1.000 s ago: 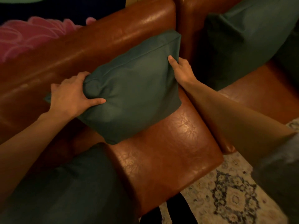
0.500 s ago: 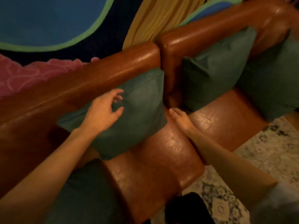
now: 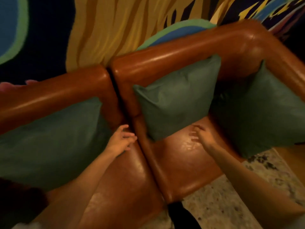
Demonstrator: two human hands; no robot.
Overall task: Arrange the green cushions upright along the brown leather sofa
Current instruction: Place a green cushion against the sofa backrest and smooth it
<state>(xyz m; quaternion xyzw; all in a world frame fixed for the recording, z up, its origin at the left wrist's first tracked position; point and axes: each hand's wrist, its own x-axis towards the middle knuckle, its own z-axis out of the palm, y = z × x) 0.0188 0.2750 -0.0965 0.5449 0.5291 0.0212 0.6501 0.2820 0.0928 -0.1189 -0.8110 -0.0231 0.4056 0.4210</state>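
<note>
Three green cushions lean upright against the back of the brown leather sofa. The left cushion stands on the left seat. The middle cushion stands on the right seat, and the right cushion leans in the sofa's corner beside it. My left hand hovers over the gap between the two seats, fingers loosely spread, holding nothing. My right hand is blurred, fingers spread, just below the middle cushion's lower edge and holding nothing.
A colourful wall hanging in yellow, blue and green fills the space behind the sofa. A pale patterned rug lies on the floor at the lower right. A dark shape shows at the bottom edge.
Both hands have let go of the left cushion and moved right. My view has swung right, so the middle and right cushions are now centred. My right hand now reaches near the middle cushion.
</note>
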